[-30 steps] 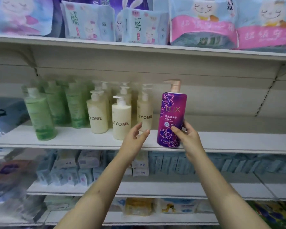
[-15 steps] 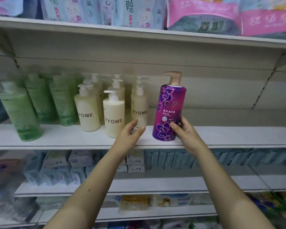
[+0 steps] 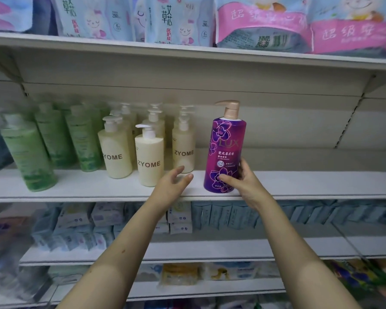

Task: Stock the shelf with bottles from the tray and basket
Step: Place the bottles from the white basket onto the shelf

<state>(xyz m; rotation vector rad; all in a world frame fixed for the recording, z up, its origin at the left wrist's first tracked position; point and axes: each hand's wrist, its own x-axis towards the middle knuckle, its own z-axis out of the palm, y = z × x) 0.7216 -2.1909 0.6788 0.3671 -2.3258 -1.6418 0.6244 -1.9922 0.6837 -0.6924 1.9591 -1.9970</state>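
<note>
Two bare forearms reach up and forward from the lower edge of the head view. The left hand hangs open over the front lip of the shelf, fingers relaxed and grasping nothing, just beside the purple bottle but apart from it. The right hand grips that bottle low on its body, thumb across the front label and fingers wrapped round its right flank. The bottle stands with its long axis upright, pump on top, its base at the very front of the board; whether its full weight is down I cannot tell. So it lies straight ahead of the right hand and to the right of the left one, and the right is plainly the nearer. Any push goes away from the person, into the bare depth behind it. Farther back and to the left stand the cream bottles, and beyond those the green bottles, blurred
</note>
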